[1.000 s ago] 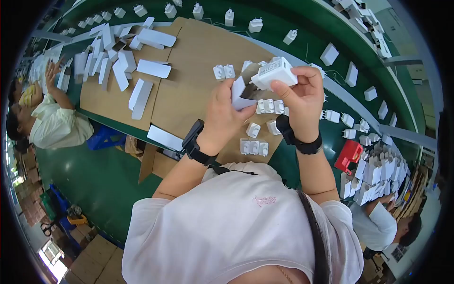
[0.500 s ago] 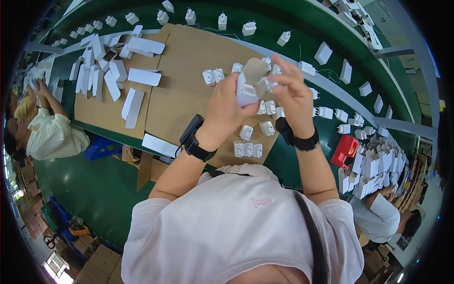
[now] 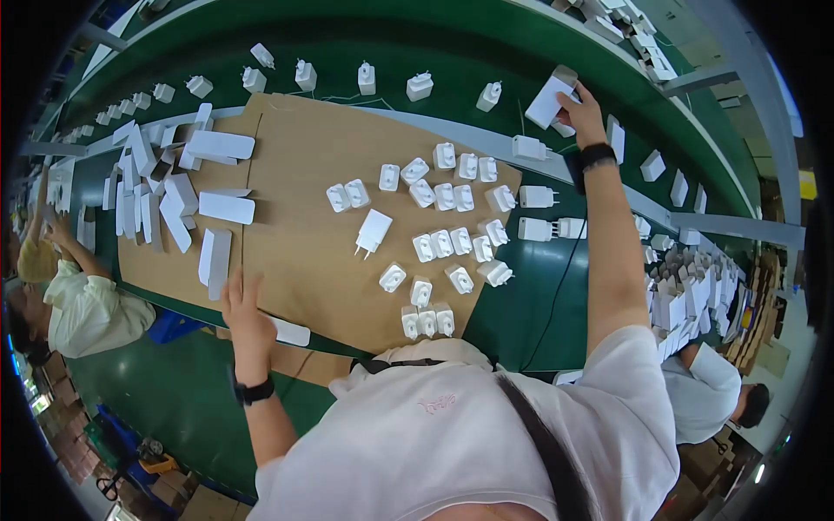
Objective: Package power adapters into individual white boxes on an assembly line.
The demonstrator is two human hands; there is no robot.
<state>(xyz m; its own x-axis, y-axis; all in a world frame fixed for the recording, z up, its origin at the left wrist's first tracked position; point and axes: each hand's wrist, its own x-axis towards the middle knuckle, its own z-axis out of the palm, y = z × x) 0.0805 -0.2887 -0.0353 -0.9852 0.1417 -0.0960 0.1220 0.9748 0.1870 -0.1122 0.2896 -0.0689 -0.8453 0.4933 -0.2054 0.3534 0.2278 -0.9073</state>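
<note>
Right hand [image 3: 584, 117] reaching far right; fingers pinching near-right end of white box [image 3: 549, 100] at green strip [image 3: 391, 65]. Left hand [image 3: 249, 330] near left, fingers spread, by worktop edge. White adapters [image 3: 444, 197] across cardboard sheet [image 3: 295, 200]; white cartons [image 3: 228, 207] heaped left.

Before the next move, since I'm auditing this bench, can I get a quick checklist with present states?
1. Right hand holding white carton: ok, fingers at its right side.
2. Carton's contents: cannot tell, hidden.
3. Left hand free: ok, fingers spread, nothing held.
4. Two-pin charger grouped with other chargers: not ok, lies apart on cardboard sheet.
5. Carton heap neatly stacked: not ok, overlapping at angles.
</note>
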